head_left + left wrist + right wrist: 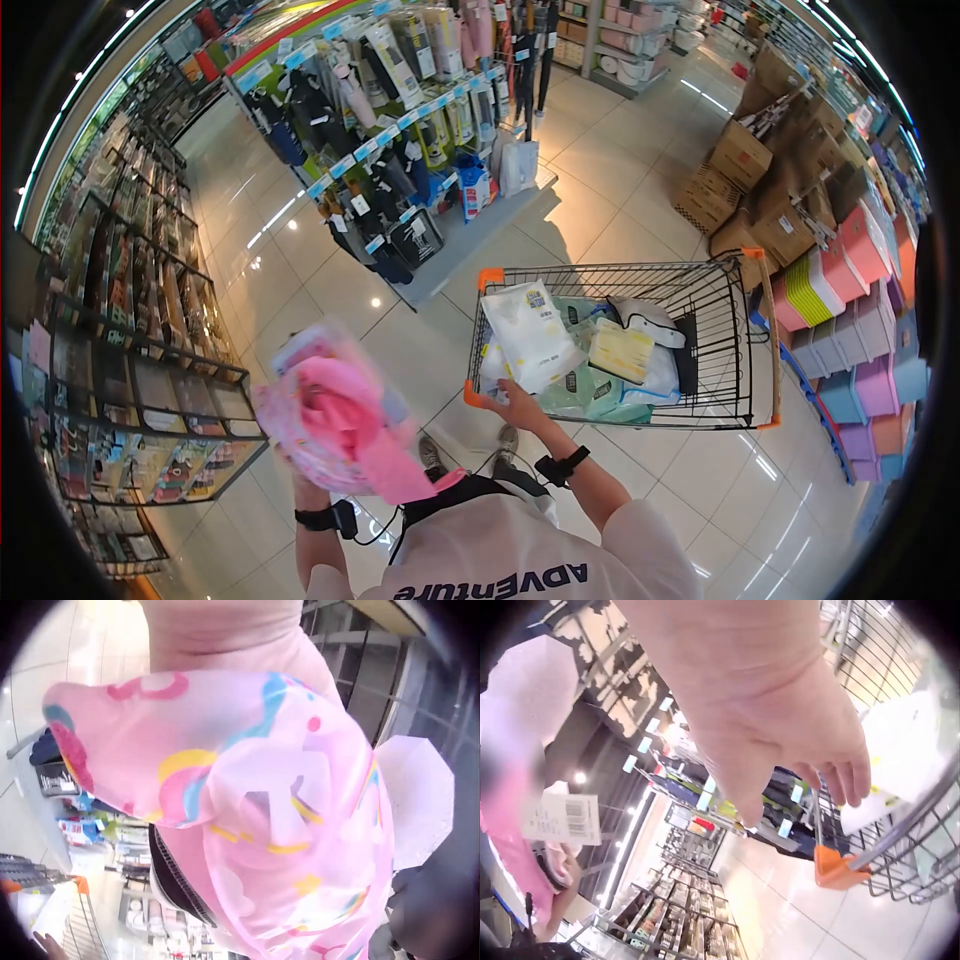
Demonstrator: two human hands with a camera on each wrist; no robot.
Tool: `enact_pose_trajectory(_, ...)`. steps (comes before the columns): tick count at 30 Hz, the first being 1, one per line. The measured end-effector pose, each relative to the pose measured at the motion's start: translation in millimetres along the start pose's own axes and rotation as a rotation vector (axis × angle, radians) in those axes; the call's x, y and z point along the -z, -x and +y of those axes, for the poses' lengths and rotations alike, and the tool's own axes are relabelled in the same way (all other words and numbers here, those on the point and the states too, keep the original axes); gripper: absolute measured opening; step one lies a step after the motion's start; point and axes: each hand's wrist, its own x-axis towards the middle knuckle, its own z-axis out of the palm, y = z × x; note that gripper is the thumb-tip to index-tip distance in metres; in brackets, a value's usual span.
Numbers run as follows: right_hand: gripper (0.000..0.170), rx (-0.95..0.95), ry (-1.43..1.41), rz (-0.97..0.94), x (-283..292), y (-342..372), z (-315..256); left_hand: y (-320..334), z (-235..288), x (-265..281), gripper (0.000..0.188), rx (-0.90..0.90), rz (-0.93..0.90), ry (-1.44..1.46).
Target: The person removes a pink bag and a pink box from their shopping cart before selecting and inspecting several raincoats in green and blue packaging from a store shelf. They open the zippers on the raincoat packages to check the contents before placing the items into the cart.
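My left hand grips a glossy pink bundle printed with rainbows and clouds, held up left of my body. A white barcode tag hangs from it in the right wrist view. Most of the left hand is hidden behind the bundle in the head view. My right hand is at the near left corner of a shopping cart, by its orange corner piece, fingers extended and holding nothing. Close by in the cart lie a white packet, a yellow packet and green-tinted bags.
Racks of packaged goods line the left side. A display stand with hanging umbrellas and bags rises ahead. Cardboard boxes and stacked colored bins stand at the right. The floor is shiny tile.
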Motion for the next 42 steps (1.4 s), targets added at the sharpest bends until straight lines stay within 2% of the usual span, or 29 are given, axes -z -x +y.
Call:
enact_pose_trajectory(2,0.092,0.056,0.224,0.182,-24.0,-17.2,31.8,26.9,14.0,19.7,0.083,-0.084,0.102,0.008)
enact_pose_trajectory(3,0.092,0.059,0.226,0.166,-38.8,-31.4,45.0,40.1,21.3,27.9,0.083,-0.127,0.149,0.012)
enact_pose_trajectory(5,0.096,0.019,0.502,0.293,-63.8,-60.4,64.0,62.2,31.6,44.4,0.083,-0.197,0.23,0.023)
enact_pose_trajectory(6,0.096,0.03,0.513,0.285,-72.6,-70.0,63.8,71.2,36.5,53.8,0.083,-0.23,0.268,0.028)
enact_pose_trajectory(8,0.091,-0.027,0.657,0.013,-90.6,-84.5,64.5,84.5,47.5,74.5,0.083,-0.28,0.329,0.038)
enact_pose_trajectory(9,0.091,-0.029,0.665,0.016,-92.6,-85.0,56.7,89.0,53.7,85.0,0.083,-0.297,0.355,0.043)
enact_pose_trajectory(11,0.089,-0.245,0.49,-0.075,-94.6,-81.4,38.5,96.7,68.0,110.5,0.083,-0.327,0.402,0.05)
enact_pose_trajectory(12,0.089,-0.255,0.494,-0.067,-98.3,-83.3,37.8,97.3,76.2,123.9,0.082,-0.34,0.42,0.055)
enact_pose_trajectory(14,0.071,-0.287,0.538,-0.079,-103.6,-84.8,46.1,101.6,90.3,153.2,0.082,-0.349,0.46,0.066)
enact_pose_trajectory(15,0.071,-0.299,0.543,-0.069,-106.9,-81.3,43.4,101.0,96.9,168.3,0.082,-0.348,0.47,0.073)
enact_pose_trajectory(17,0.062,-0.325,0.554,0.078,-115.7,-70.9,31.0,98.3,114.8,200.1,0.082,-0.342,0.486,0.081)
enact_pose_trajectory(20,0.06,-0.431,0.597,0.09,-131.6,-63.1,17.7,96.2,140.4,245.8,0.082,-0.328,0.496,0.09)
enact_pose_trajectory(26,0.056,-0.431,0.622,0.193,-178.6,-63.2,34.4,108.6,193.7,312.3,0.081,-0.319,0.492,0.1)
enact_pose_trajectory(32,0.051,-0.556,0.614,0.176,-227.1,-93.8,-7.2,108.9,241.8,359.0,0.081,-0.332,0.51,0.096)
enact_pose_trajectory(35,0.046,-0.502,0.733,0.208,-255.3,-110.3,-54.7,99.9,265.9,377.4,0.081,-0.341,0.538,0.083)
enact_pose_trajectory(36,0.046,-0.513,0.724,0.203,-272.7,-122.4,-54.4,93.0,275.0,384.0,0.081,-0.346,0.547,0.075)
enact_pose_trajectory(38,0.055,-0.454,0.494,0.509,-300.1,-145.3,-52.6,70.8,294.5,399.2,0.08,-0.337,0.557,0.056)
enact_pose_trajectory(42,0.063,-0.514,0.481,0.519,-335.0,-174.5,-72.2,18.6,332.1,431.0,0.08,-0.313,0.565,0.031)
